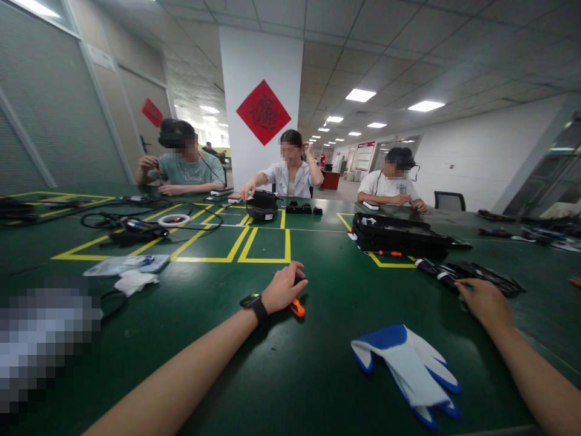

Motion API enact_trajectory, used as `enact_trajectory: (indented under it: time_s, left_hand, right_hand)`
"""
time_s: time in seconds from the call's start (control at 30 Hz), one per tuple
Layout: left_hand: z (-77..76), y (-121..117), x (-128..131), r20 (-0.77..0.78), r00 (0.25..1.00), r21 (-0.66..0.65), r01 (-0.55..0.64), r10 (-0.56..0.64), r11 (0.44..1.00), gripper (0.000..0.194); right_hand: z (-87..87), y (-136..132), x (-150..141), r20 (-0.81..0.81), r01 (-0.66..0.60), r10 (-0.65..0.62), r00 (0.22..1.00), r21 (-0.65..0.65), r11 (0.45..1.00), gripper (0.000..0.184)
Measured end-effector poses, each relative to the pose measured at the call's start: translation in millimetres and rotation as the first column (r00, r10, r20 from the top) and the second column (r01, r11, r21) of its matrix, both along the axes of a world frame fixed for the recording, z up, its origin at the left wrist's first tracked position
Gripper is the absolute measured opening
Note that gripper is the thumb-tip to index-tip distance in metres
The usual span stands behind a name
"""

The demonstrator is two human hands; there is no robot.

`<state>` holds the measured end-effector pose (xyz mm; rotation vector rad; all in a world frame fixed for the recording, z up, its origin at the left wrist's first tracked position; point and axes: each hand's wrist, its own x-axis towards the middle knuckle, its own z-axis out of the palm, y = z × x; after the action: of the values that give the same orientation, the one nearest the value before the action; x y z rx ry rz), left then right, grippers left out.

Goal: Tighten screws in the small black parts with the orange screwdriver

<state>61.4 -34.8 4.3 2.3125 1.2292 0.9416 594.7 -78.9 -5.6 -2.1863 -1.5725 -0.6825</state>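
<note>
My left hand, with a dark watch on its wrist, is over the green table. Its fingers curl round a small orange-and-black tool, whose orange end sticks out below the palm; the rest is mostly covered. To the right, my right hand has its fingertips together on a bundled black cable with white bands. Between my forearms lies a white work glove with blue parts. Beyond the cable stands a stack of black trays, with small orange pieces at its near edge.
Yellow tape marks rectangles on the table. Black cables and a headset-like device lie left, near a plastic bag and white tissue. A black case stands mid-table. Three people sit opposite. More cables lie far right.
</note>
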Motion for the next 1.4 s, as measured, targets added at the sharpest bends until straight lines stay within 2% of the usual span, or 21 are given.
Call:
enact_trajectory:
  time_s: [0.3,0.47,0.6,0.77,0.97,1.13,1.3,1.4]
  left_hand:
    - [3.9,-3,1,-0.001,1.000,-0.027,-0.011,0.011,1.000,0.032]
    - [1.2,0,0,0.000,1.000,-0.007,0.001,-0.001,1.000,0.031]
    - [-1.5,2,0,0.002,1.000,0.016,0.002,-0.002,1.000,0.030]
    - [-0.1,1,1,-0.010,1.000,-0.008,-0.014,0.014,1.000,0.029]
    - [0.6,1,0,-0.003,1.000,0.013,0.002,-0.002,1.000,0.027]
    - [0.7,1,-1,-0.013,1.000,0.012,-0.003,0.003,1.000,0.026]
    - [-0.6,1,-1,-0.022,1.000,0.020,0.007,-0.007,1.000,0.026]
    - [1.3,-1,-1,-0.026,1.000,0.061,0.009,-0.007,0.998,0.025]
  right_hand:
    - [-8.8,7,8,-0.012,-0.002,0.001,1.000,-0.098,0.995,0.039]
    - [-7.7,9,6,0.048,0.002,0.003,0.999,-0.107,0.994,0.037]
    - [-6.4,7,2,0.015,0.032,-0.031,0.999,-0.119,0.992,0.036]
    - [-7.2,7,4,0.025,0.001,0.001,1.000,-0.092,0.996,0.037]
    - [-7.4,8,6,-0.038,0.006,-0.010,0.999,-0.082,0.997,0.035]
    - [-9.2,8,8,-0.019,0.011,-0.013,1.000,-0.096,0.995,0.039]
    - [-6.7,4,4,-0.081,-0.005,0.002,0.997,-0.031,0.999,0.037]
    - [4.9,2,-29,-0.135,-0.067,0.080,0.988,0.098,0.993,0.038]
